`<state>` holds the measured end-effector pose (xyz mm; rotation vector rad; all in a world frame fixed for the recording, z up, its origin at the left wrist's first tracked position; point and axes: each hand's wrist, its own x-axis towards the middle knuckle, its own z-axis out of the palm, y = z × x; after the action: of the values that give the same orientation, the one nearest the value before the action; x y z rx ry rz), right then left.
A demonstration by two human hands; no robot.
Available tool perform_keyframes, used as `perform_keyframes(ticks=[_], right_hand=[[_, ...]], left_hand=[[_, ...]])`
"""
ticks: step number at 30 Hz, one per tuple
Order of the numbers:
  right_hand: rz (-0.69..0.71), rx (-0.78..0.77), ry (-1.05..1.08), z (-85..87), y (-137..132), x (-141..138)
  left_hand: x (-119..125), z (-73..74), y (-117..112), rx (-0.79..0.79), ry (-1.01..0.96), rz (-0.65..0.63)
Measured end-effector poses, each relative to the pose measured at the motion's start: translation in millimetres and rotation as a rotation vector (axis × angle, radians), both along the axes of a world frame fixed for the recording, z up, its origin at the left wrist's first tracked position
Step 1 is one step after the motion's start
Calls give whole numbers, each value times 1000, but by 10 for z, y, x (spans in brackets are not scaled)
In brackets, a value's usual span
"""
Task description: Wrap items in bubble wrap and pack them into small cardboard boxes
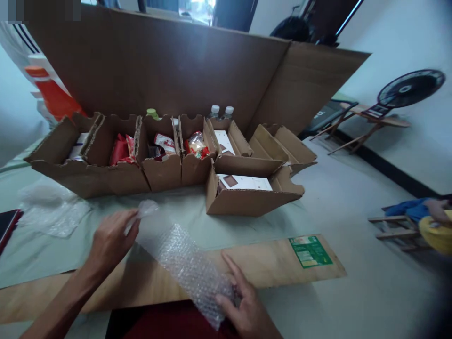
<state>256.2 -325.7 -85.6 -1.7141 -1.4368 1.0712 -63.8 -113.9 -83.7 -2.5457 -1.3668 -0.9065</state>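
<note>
A clear strip of bubble wrap (192,261) slants across the wooden board in front of me. My left hand (115,233) pinches its upper left end, where smooth clear film shows. At the lower right end, my right hand (243,301) holds the wrap with the thumb over it and the index finger stretched out along its side. Some of the right fingers are hidden. Beyond the wrap stands a small cardboard box (252,202) with a white box (245,182) inside.
Several cardboard bins (116,176) with packets stand in a row before a tall cardboard sheet (169,61). More bubble wrap (52,207) lies left. The wooden board (275,259) spans the table's near side. An orange bottle (52,94) stands back left; a fan (406,89) and another person (436,230) are right.
</note>
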Motion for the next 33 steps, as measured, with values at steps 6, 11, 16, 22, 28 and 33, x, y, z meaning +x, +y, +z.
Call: perform_keyframes(ticks=[6, 11, 16, 22, 28, 33], right_hand=[[240, -36, -7, -125, -113, -493], [196, -35, 189, -31, 13, -634], [67, -131, 520, 26, 343, -623], [-21, -70, 660, 4, 730, -687], [84, 402, -173, -91, 712, -554], [336, 571, -603, -234, 809, -564]], left_hand=[[926, 56, 633, -211, 273, -242], [479, 92, 110, -295, -56, -251], [-84, 255, -926, -712, -256, -498], [335, -132, -974, -678, -399, -98], [453, -427, -677, -598, -275, 68], [401, -318, -789, -468, -218, 51]])
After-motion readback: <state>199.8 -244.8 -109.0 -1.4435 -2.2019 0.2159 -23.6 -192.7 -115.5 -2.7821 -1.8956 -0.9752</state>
